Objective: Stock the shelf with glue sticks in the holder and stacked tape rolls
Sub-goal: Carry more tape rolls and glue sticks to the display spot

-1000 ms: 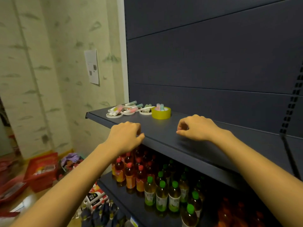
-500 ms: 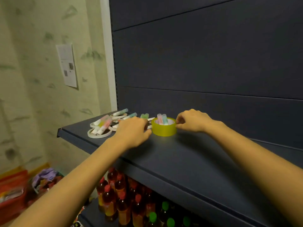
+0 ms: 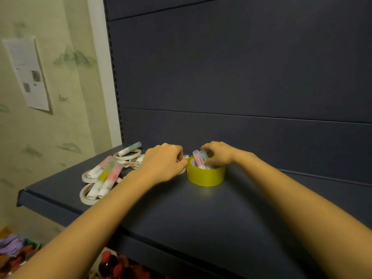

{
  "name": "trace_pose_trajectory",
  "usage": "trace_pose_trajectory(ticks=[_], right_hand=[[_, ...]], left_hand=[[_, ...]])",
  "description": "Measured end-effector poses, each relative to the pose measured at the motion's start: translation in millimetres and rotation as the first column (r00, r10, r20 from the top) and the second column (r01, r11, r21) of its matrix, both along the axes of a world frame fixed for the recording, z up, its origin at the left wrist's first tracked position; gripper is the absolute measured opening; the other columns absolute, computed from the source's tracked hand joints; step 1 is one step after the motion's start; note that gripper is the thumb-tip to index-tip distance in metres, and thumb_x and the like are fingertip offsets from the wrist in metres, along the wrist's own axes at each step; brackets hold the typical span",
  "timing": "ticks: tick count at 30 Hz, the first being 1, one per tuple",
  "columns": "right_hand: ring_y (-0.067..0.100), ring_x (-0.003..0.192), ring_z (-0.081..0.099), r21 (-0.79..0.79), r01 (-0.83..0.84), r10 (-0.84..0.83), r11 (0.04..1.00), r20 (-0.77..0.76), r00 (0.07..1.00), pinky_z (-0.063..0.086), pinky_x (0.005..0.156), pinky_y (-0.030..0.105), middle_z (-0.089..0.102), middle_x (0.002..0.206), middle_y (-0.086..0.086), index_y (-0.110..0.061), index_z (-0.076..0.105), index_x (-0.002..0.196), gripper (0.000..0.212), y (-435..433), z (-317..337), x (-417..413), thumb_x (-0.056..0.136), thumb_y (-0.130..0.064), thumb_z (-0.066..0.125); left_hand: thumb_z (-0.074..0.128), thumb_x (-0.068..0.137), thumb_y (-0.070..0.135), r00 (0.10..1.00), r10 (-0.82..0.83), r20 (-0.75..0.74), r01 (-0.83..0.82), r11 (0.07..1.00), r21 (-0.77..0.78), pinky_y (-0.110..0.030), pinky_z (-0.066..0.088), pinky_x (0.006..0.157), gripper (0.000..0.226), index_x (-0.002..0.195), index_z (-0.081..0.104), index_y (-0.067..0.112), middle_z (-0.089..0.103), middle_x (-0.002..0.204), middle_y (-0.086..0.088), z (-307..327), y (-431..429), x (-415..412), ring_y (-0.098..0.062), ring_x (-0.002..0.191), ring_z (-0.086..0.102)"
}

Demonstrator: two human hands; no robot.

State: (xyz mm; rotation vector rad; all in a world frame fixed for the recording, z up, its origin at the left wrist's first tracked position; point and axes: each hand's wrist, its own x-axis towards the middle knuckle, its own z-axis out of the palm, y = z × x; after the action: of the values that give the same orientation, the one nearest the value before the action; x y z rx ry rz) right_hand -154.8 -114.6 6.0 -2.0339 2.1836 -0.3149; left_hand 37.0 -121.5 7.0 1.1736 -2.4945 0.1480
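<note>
Because the glue sticks (image 3: 198, 158) must stand upright, the right hand (image 3: 218, 156) curls round them inside the yellow holder (image 3: 205, 176) on the shelf (image 3: 181, 218). The left hand (image 3: 163, 164), curled beside its rim, probably steadies it, though I cannot tell what it pinches. The tape rolls (image 3: 89, 177) lie unstacked at left.

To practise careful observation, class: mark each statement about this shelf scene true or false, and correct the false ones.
1. The yellow holder stands on the shelf with glue sticks in it. True.
2. Every glue stick is in the holder. False: loose glue sticks lie across the white tape rolls to its left.
3. The right hand grips sticks in the holder. True.
4. The white tape rolls form one tall stack. False: they lie flat, spread over the shelf.
</note>
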Motion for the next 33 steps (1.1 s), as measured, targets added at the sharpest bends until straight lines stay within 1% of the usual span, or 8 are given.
trace_pose_trajectory(ticks=[7,11,14,17,23,27,31,33], right_hand=[[0.022,0.099,0.056,-0.149,0.093,-0.059,0.985,0.214,0.975,0.050,0.085,0.036,0.057,0.110,0.006,-0.018,0.050,0.110,0.032,-1,3,-4,0.083,-0.018,0.067],[0.018,0.092,0.057,-0.388,0.188,-0.061,0.902,0.317,0.946,0.049,0.093,0.042,0.058,0.100,0.000,-0.016,0.055,0.106,0.026,15,15,-11,0.084,-0.019,0.068],[0.018,0.090,0.058,-0.484,0.268,-0.045,0.833,0.424,0.905,0.050,0.091,0.047,0.059,0.099,-0.002,-0.019,0.055,0.101,0.022,33,25,-16,0.084,-0.020,0.069],[0.019,0.095,0.060,-0.519,0.302,-0.052,0.800,0.441,0.896,0.051,0.090,0.049,0.060,0.093,-0.004,-0.018,0.057,0.101,0.021,53,30,-22,0.084,-0.020,0.070],[0.017,0.094,0.061,-0.518,0.377,-0.146,0.768,0.432,0.890,0.052,0.088,0.045,0.061,0.093,-0.007,-0.020,0.058,0.100,0.018,89,22,-28,0.085,-0.022,0.068],[0.015,0.087,0.060,-0.531,0.447,-0.204,0.720,0.453,0.868,0.051,0.090,0.045,0.062,0.092,-0.008,-0.022,0.058,0.097,0.017,115,14,-34,0.085,-0.023,0.069],[0.022,0.091,0.064,-0.567,0.508,-0.245,0.648,0.477,0.844,0.053,0.087,0.043,0.063,0.096,-0.006,-0.023,0.056,0.095,0.016,149,13,-47,0.085,-0.023,0.068],[0.022,0.091,0.066,-0.589,0.535,-0.266,0.605,0.484,0.834,0.054,0.080,0.034,0.063,0.099,-0.004,-0.021,0.057,0.097,0.016,168,13,-55,0.086,-0.022,0.068]], left_hand=[[0.046,0.092,0.042,0.999,-0.050,0.004,0.050,0.998,0.033,-0.030,0.036,0.070,0.028,0.098,0.060,0.018,0.064,0.103,-0.004,-2,-27,-15,-0.026,0.096,0.059],[0.047,0.092,0.042,0.996,-0.061,-0.068,0.066,0.995,0.075,-0.032,0.037,0.072,0.031,0.104,0.058,0.016,0.063,0.109,-0.007,1,-39,-37,-0.028,0.100,0.057],[0.048,0.091,0.050,0.996,-0.034,-0.078,0.045,0.987,0.157,-0.033,0.038,0.075,0.043,0.105,0.058,0.011,0.061,0.111,-0.009,1,-45,-56,-0.030,0.104,0.056],[0.050,0.086,0.059,1.000,-0.015,0.021,0.010,0.976,0.219,-0.034,0.039,0.076,0.052,0.100,0.058,0.009,0.060,0.110,-0.010,1,-50,-71,-0.031,0.106,0.056],[0.060,0.087,0.040,0.997,-0.056,0.054,0.045,0.981,0.190,-0.033,0.041,0.072,0.035,0.098,0.059,0.007,0.062,0.108,-0.013,2,-49,-83,-0.029,0.097,0.058],[0.064,0.084,0.033,0.994,-0.084,-0.076,0.095,0.983,0.156,-0.036,0.044,0.075,0.033,0.101,0.063,0.004,0.063,0.109,-0.015,11,-41,-85,-0.035,0.103,0.058],[0.065,0.084,0.033,0.952,-0.172,-0.253,0.170,0.985,-0.029,-0.036,0.044,0.077,0.027,0.097,0.067,0.010,0.065,0.108,-0.016,29,-15,-90,-0.038,0.105,0.057],[0.066,0.083,0.036,0.902,-0.271,-0.335,0.249,0.962,-0.109,-0.036,0.043,0.076,0.026,0.096,0.067,0.014,0.067,0.105,-0.010,38,7,-96,-0.034,0.104,0.058]])
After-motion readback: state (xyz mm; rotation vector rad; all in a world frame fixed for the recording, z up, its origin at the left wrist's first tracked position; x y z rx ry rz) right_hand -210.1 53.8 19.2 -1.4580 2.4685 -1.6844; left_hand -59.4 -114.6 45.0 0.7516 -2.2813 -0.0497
